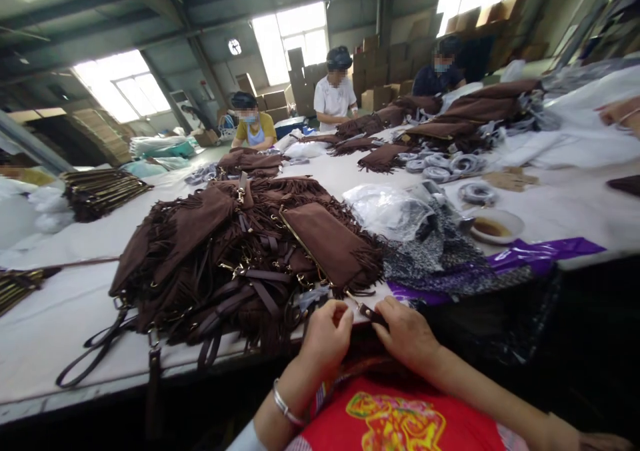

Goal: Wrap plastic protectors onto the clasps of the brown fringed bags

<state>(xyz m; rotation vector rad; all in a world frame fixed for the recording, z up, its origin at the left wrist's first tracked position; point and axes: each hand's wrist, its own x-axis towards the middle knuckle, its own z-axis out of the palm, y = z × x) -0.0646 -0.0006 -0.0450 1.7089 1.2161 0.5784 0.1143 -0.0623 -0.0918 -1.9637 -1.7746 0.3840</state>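
My left hand (327,334), with a silver bangle on its wrist, is at the table edge with thumb and fingertips pinched; anything between them is too small to make out. Just right of it, my right hand (406,331) holds a dark brown strap (369,313) whose metal clasp points toward the left hand. In front of both hands lies a big heap of brown fringed bags (185,238) with tangled straps and gold clasps. A flat zipped fringed pouch (327,241) rests on the heap's right side.
Right of the heap are clear plastic (387,211), grey knitted material (435,258), purple plastic (545,254) and a bowl (500,228). More brown bags (480,114) lie farther back. Several people work across the table (320,164). Straps overhang its front edge.
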